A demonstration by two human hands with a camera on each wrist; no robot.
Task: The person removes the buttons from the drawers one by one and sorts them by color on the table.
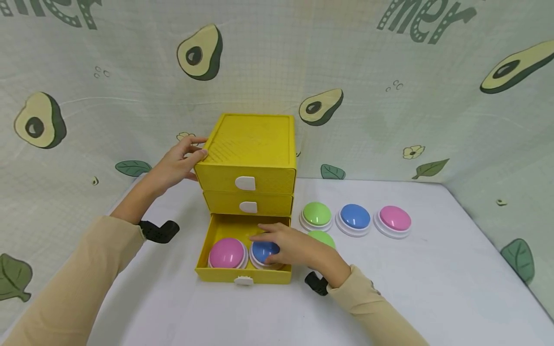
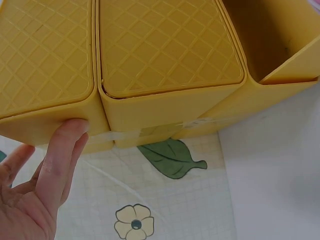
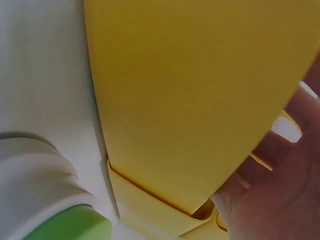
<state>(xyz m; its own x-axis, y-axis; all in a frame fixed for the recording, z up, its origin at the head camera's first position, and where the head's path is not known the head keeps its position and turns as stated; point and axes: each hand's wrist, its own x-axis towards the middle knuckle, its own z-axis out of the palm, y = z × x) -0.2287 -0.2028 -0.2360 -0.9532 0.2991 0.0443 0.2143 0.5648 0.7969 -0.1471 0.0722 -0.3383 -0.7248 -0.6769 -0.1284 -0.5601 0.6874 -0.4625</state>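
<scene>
In the head view my left hand point(image 1: 177, 161) rests against the upper left side of a yellow drawer cabinet point(image 1: 255, 139). Its fingers press the side wall in the left wrist view. The bottom drawer point(image 1: 202, 257) is pulled out; a pink push button point(image 1: 227, 253) and a blue push button point(image 1: 261, 252), both with white bases, sit inside. My right hand point(image 1: 294, 244) reaches over the drawer's right wall, fingers spread above the blue button and thumb close to its dome. It hides part of that button; firm contact cannot be made out.
Right of the cabinet stand a green button point(image 1: 317, 214), a blue button point(image 1: 355, 216) and a pink button point(image 1: 395, 218) in a row. Another green button point(image 1: 322, 237) is partly behind my right wrist. The two upper drawers point(image 1: 225, 179) are closed. An avocado-print cloth point(image 1: 259, 57) hangs behind.
</scene>
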